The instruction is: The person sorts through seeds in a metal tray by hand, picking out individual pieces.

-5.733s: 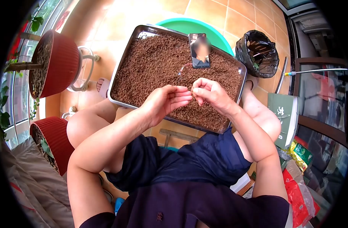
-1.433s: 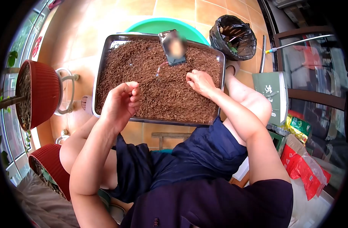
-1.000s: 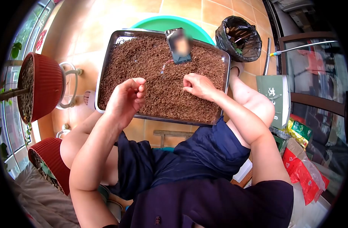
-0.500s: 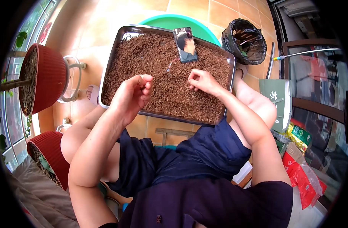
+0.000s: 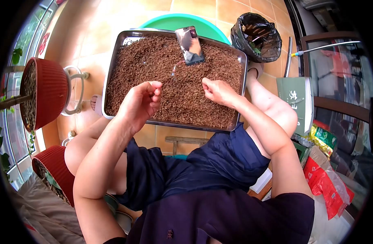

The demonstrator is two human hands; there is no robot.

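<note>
A metal tray (image 5: pixel 108 87) filled with brown crumbly soil (image 5: pixel 170 97) lies in front of my knees. Above the soil's left half, my left hand (image 5: pixel 141 101) is closed, fingers curled and thumb against the index finger. My right hand (image 5: pixel 222 92) hovers over the right half with its fingertips pinched together. Whatever either pinch may contain is too small to make out. Between and beyond the hands, a small shiny clear object (image 5: pixel 173 72) rests on the soil. A phone (image 5: pixel 190 45) lies across the tray's far part, its screen lit.
Behind the tray sits a green basin (image 5: pixel 186 21). A bin lined with a black bag (image 5: pixel 257 38) stands at the far right, with a dark green book (image 5: pixel 294 103) and a red plastic packet (image 5: pixel 327 185) nearer me. Red plant pots (image 5: pixel 50 93) line the left.
My right hand's fingers have drawn closer together at the tips and the hand has turned slightly. My left hand stays nearly still. The whole view has shifted a little.
</note>
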